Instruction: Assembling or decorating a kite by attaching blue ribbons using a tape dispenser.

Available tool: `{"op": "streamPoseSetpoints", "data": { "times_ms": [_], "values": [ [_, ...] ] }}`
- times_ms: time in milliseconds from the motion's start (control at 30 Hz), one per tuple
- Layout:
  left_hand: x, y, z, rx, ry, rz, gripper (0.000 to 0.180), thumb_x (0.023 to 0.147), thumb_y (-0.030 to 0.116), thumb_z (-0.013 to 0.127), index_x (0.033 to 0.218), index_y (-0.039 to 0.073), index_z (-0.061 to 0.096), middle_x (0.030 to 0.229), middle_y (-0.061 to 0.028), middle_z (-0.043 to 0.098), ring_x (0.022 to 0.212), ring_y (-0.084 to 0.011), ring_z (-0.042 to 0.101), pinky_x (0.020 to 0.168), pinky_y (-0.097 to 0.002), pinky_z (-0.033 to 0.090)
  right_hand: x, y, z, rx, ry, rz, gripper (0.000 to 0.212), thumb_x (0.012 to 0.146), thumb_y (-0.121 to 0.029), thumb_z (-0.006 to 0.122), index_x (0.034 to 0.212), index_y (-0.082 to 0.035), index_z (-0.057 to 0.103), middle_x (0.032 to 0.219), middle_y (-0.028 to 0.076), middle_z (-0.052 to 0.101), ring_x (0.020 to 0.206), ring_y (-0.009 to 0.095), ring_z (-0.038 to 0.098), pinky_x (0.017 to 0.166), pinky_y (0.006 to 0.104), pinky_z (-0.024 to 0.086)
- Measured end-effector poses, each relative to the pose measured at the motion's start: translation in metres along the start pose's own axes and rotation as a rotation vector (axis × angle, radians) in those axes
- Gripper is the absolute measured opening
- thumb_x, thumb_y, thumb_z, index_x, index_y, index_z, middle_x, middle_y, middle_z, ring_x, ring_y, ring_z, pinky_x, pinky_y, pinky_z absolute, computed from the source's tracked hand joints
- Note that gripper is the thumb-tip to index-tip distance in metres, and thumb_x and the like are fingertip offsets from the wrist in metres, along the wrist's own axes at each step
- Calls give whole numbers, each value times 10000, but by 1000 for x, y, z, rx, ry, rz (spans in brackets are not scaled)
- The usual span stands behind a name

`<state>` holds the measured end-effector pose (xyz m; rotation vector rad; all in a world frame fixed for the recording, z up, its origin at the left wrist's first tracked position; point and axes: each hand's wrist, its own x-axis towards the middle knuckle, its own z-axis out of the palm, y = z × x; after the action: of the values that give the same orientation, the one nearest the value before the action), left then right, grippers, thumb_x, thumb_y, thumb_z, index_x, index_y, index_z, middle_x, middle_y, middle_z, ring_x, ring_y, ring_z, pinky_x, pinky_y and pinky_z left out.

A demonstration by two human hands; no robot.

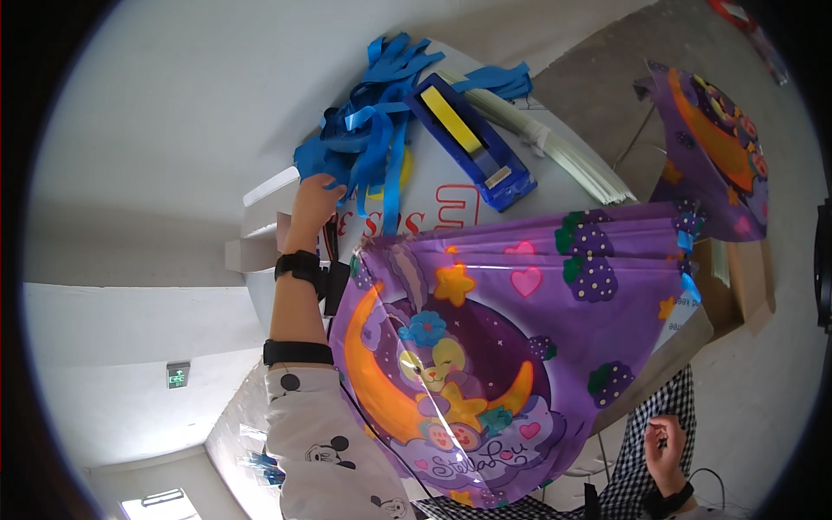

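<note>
My left hand reaches up to a heap of shiny blue ribbon strips, its fingers curled at the heap's lower edge and partly hidden. Below it spreads a glossy purple printed sheet with a bunny on an orange moon; pleats run along its upper edge. Bits of blue ribbon show at its right corner. My right hand is low on the right, fingers curled in, above black-and-white checked cloth. It is apart from the sheet, and I see nothing in it.
A blue tape dispenser with a yellow roll rests on the white printed tabletop. Beside it lies a bundle of thin white sticks. Another purple printed sheet is at the right, above an open cardboard box.
</note>
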<state>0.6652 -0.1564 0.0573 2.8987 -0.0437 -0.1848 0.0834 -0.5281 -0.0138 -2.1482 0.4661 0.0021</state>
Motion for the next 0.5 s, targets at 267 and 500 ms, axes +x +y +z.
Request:
{"op": "streamPoseSetpoints", "data": {
  "times_ms": [267,500],
  "values": [
    [-12,-8,-59,-946,114,-87,267,826,222,682,1030,54,646,810,-20,621,662,-137,583,556,-259,455,-2,4,-2,-2,-38,4,106,937,-99,572,959,-4,531,753,62,530,550,98,508,501,217,414],
    [-18,-6,-116,-1580,312,143,170,876,256,655,967,128,590,995,-21,582,917,-172,549,808,-322,434,-2,4,0,-2,-22,-10,98,918,-77,586,960,-2,539,765,70,569,578,106,559,516,213,440]
  ]
}}
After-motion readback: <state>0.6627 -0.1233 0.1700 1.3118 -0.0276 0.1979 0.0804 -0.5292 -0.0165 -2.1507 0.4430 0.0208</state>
